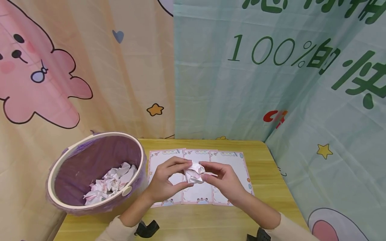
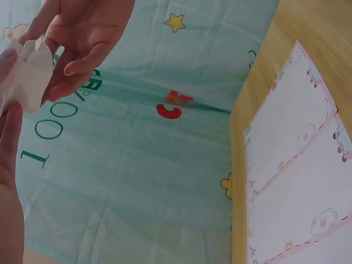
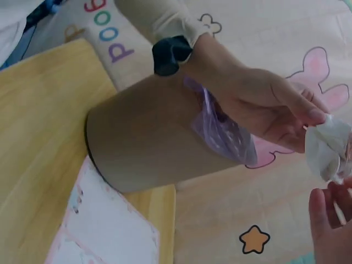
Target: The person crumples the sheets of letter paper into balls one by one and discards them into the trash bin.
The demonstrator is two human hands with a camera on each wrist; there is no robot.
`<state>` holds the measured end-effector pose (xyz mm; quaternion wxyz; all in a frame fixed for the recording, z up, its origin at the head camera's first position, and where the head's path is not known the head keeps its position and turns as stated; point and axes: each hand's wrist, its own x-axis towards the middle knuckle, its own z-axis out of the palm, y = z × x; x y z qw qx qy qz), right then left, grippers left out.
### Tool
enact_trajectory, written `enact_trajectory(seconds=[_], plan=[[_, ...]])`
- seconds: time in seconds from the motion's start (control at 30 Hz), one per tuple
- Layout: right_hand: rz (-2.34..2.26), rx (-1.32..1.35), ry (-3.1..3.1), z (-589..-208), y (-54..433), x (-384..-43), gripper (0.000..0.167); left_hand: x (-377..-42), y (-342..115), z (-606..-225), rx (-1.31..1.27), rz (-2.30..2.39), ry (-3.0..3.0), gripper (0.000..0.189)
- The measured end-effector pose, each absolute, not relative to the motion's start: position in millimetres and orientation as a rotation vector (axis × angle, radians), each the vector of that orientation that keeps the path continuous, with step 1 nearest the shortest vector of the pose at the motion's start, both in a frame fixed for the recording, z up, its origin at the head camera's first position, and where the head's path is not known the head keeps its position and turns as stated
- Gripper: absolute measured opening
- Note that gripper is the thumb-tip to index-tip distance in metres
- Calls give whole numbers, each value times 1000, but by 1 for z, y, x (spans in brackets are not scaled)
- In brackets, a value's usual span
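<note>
A crumpled sheet of white paper (image 1: pixel 194 173) is held up between both hands above the table. My left hand (image 1: pixel 165 179) pinches its left side between thumb and fingertips. From the other side my right hand (image 1: pixel 224 180) holds it, thumb in front and fingers behind; a thin flap of the paper sticks out there. Under the hands, three white sheets with pink decorated borders lie side by side: a left sheet (image 1: pixel 159 160), a middle sheet (image 1: pixel 196 197) and a right sheet (image 1: pixel 233 167). The hands hide parts of the outer two.
A bin (image 1: pixel 141 147) lined with a purple bag (image 1: pixel 78 167) stands left of the sheets, with several crumpled papers (image 1: pixel 116 179) inside. The wooden table (image 1: pixel 187 224) meets printed curtains (image 1: pixel 205 100) at the back and right.
</note>
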<state>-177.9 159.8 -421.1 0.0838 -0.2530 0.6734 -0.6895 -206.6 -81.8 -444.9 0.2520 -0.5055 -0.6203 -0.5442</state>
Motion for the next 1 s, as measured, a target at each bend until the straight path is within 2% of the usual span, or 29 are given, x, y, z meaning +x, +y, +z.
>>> enact_trajectory(seconds=[0.13, 0.2, 0.3, 0.4, 0.73, 1.0], plan=[[-1712, -1358, 2456, -418, 166, -180, 61, -206, -87, -440, -1403, -1590, -1710, 59], [-1510, -1649, 2602, -416, 167, -184, 65, -205, -89, -436, -1411, -1627, -1725, 63], [-1265, -2001, 2704, -411, 169, -189, 59, -203, -89, -431, -1433, -1656, -1742, 64], [-1118, -2220, 2737, -408, 170, -191, 47, -200, -89, -428, -1462, -1683, -1741, 65], [-1076, -2557, 2628, -400, 166, -197, 29, -196, -81, -429, -1523, -1765, -1623, 53], [-995, -2599, 2510, -386, 167, -198, 25, -194, -80, -435, -1523, -2061, -1563, 45]])
